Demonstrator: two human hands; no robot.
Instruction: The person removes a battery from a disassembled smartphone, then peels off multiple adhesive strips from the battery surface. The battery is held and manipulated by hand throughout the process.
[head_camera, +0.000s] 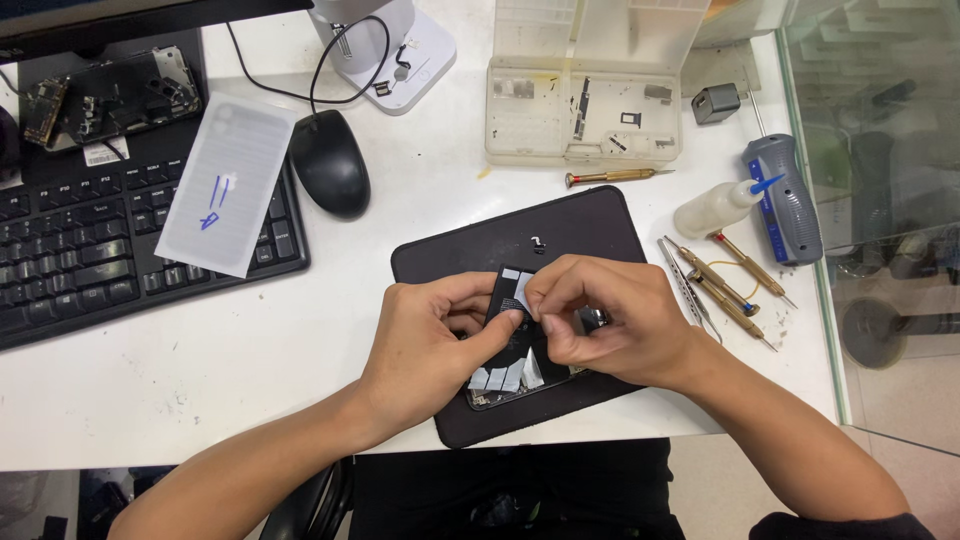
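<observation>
Both hands meet over the dark mat (470, 250) on the table (250, 350). The left hand (425, 335) steadies the black phone (515, 350), long axis pointing away from the person; the right hand (610, 320) pinches a small pale tab (522, 298) at its far end.

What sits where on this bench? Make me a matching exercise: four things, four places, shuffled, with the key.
Things
1. computer mouse
2. grey electric screwdriver
3. clear parts box
4. black phone part

Places
A. far right, by the glass edge
B. between both hands, over the dark mat
C. just right of the keyboard
D. top centre, lid open

Pairs: 1-C, 2-A, 3-D, 4-B
</observation>
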